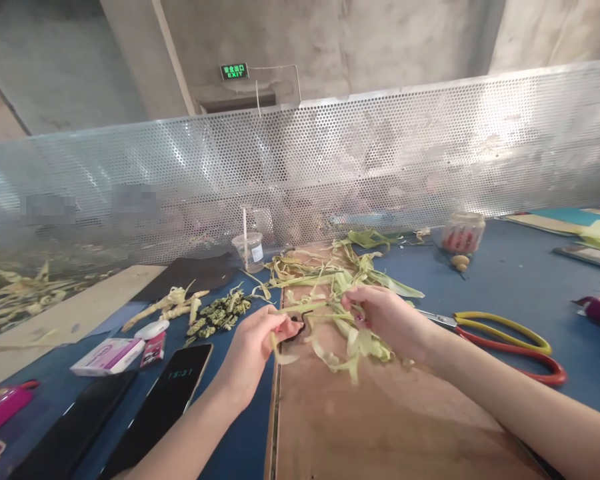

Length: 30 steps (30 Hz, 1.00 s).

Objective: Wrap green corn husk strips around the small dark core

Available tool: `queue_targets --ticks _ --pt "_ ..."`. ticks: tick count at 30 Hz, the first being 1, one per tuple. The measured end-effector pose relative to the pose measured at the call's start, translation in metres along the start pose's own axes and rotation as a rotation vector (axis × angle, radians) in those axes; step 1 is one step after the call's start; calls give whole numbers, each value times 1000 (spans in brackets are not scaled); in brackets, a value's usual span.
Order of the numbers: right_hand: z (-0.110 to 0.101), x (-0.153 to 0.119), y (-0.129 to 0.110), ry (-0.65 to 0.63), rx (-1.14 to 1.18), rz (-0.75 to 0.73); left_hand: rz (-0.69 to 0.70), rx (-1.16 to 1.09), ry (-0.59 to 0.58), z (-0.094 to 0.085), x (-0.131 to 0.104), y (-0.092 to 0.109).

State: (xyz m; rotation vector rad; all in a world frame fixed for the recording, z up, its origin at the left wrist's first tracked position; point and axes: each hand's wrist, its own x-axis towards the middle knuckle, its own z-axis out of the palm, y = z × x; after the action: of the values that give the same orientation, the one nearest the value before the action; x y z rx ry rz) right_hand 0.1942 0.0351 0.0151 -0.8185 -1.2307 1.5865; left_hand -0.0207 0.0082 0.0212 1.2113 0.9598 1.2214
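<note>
My left hand (260,337) is closed in a pinch on one end of a pale green leaf strip (307,307), over the left edge of a brown wooden board (360,420). The strip runs across to my right hand (380,317), whose fingers are closed on its other end. Beneath and behind my right hand, loose pale husk leaves (355,343) lie spread on the board. A thin black piece (303,323) shows beside my left fingertips; whether it is held cannot be made out.
Scissors (505,333) with yellow and red handles lie right of the board. A plastic cup (251,252) and glass jar (463,233) stand behind. Left are dark green braided pieces (220,312), a phone (165,400) and a small box (109,355). A perforated metal screen (310,167) spans the back.
</note>
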Motion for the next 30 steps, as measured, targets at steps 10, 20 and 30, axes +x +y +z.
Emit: queue_targets --ticks 10,20,30 --pt "-3 0 -3 -83 -75 -69 -56 389 -46 0 2 2" --pt "1 -4 -2 -173 -140 -56 -241 220 -207 4 1 4" --pt "2 -4 1 -168 -134 -40 -203 153 -275 1 2 1"
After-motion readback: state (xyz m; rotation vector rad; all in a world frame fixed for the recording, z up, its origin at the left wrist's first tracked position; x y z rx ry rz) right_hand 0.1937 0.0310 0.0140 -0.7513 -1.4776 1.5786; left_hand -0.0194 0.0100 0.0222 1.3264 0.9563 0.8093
